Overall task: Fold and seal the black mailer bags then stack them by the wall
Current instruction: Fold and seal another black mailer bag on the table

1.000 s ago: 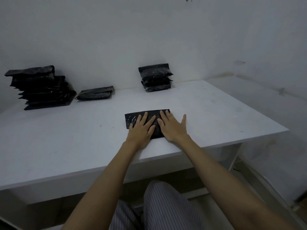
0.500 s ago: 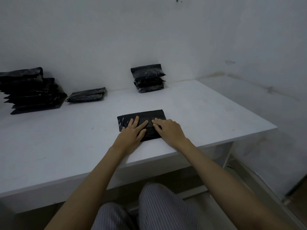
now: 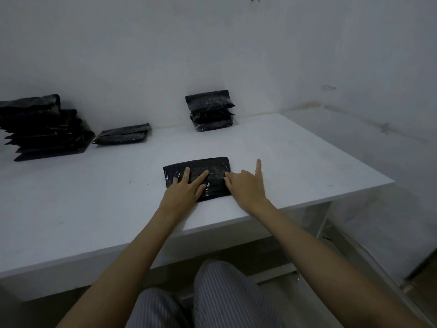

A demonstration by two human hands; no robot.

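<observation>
Lifting right hand (image 3: 246, 188) fingers off mailer bag (image 3: 196, 177).

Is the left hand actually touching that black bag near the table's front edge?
Touching. The head view shows the left hand lying flat on the black bag, fingers spread across its surface.

Two bare forearms, no sleeves visible, no watch, rings or bands on wrists or fingers; left hand (image 3: 183, 194) and right hand (image 3: 246, 187) ungloved, nails short; legs in grey trousers (image 3: 212, 297) with thin pale vertical pinstripes, loose soft fabric
</observation>
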